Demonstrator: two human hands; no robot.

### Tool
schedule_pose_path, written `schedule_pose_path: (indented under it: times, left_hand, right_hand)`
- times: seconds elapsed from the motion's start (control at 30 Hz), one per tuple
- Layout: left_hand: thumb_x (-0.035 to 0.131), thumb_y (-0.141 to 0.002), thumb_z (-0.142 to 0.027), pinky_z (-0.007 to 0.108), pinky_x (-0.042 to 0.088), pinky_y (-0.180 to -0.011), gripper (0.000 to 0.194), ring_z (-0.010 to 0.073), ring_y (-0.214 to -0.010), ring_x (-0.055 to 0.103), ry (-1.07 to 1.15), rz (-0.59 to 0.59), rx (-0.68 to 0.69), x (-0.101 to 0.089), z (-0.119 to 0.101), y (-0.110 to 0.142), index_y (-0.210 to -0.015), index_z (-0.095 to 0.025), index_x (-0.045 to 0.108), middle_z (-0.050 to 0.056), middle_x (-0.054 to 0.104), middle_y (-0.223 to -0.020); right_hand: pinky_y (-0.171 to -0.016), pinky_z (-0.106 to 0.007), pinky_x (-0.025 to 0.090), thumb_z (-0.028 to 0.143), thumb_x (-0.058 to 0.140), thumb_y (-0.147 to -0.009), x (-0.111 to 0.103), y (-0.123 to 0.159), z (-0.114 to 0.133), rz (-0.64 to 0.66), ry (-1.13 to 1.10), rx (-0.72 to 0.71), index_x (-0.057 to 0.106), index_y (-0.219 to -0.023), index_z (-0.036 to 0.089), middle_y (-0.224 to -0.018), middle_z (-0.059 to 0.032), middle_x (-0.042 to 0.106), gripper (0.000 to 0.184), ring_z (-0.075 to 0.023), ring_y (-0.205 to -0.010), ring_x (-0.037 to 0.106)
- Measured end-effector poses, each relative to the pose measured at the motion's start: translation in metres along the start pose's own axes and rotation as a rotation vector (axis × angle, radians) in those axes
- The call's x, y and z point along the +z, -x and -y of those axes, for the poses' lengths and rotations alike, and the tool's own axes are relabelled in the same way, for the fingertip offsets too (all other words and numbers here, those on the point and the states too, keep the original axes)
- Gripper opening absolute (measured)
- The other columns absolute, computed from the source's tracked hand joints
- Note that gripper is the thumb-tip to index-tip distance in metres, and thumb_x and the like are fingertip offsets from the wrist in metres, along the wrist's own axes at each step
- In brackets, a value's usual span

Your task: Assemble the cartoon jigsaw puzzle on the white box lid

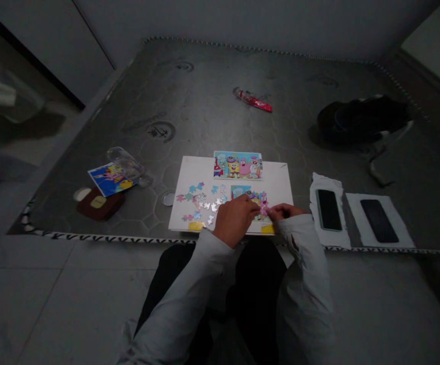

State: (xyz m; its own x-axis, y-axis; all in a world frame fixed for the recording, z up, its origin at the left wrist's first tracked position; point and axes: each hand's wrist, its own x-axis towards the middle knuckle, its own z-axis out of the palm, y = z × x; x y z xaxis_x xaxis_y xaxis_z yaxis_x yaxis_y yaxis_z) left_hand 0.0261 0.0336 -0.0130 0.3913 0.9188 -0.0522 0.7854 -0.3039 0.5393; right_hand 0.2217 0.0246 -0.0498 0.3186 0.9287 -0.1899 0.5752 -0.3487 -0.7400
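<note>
A white board [183, 172] lies at the table's near edge. On it rests a partly assembled jigsaw puzzle [240, 191] with cartoon figures, below a matching picture card [238, 166]. My left hand [235, 218] reaches over the puzzle and hides part of it; its fingers are bent together at the pink area. My right hand [283, 211] meets it from the right, thumb and fingers pinched at a pink puzzle piece [264, 209]. Whether the left fingers also hold a piece is hidden. Loose puzzle pieces [206, 205], some silvery side up, are scattered left of my left hand.
Left of the board are a brown case [100, 205], a blue picture card [110, 179] and a clear plastic container [128, 162]. Two phones [328, 210] [378, 220] lie on white sheets at right. Farther back are a red packet [256, 101] and a black bag [364, 119].
</note>
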Motion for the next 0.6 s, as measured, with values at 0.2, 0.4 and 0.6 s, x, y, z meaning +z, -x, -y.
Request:
schedule_pose_path:
  times: [0.2, 0.4, 0.6]
  left_hand:
    - [0.064, -0.1, -0.036, 0.031, 0.05, -0.073, 0.022, 0.0208, -0.096, 0.072, 0.01, -0.009, 0.006, 0.0006, 0.0007, -0.0001, -0.109, -0.029, 0.082, 0.002, 0.076, -0.111]
    - [0.064, -0.1, -0.035, 0.03, 0.05, -0.075, 0.021, 0.0207, -0.098, 0.072, 0.018, -0.01, -0.006, 0.0004, 0.0002, -0.0003, -0.109, -0.029, 0.082, 0.002, 0.077, -0.112]
    - [0.064, -0.099, -0.035, 0.03, 0.05, -0.074, 0.021, 0.0209, -0.097, 0.072, 0.022, -0.014, -0.005, 0.0008, 0.0002, -0.0003, -0.108, -0.029, 0.082, 0.001, 0.077, -0.111]
  right_hand:
    - [-0.049, -0.029, 0.03, 0.07, 0.071, -0.058, 0.0059, -0.0038, -0.0051, -0.007, 0.028, 0.008, 0.075, -0.07, 0.02, -0.055, -0.0013, 0.06, 0.051, -0.014, -0.051, 0.047]
    - [-0.049, -0.029, 0.03, 0.064, 0.071, -0.059, 0.0092, -0.0041, -0.0069, -0.048, 0.033, -0.024, 0.073, -0.067, 0.021, -0.055, -0.0015, 0.061, 0.044, -0.0142, -0.05, 0.047]
    - [-0.049, -0.028, 0.032, 0.064, 0.071, -0.06, 0.0052, 0.0008, -0.001, -0.032, 0.019, -0.008, 0.071, -0.066, 0.021, -0.057, -0.0024, 0.063, 0.043, -0.0145, -0.051, 0.049]
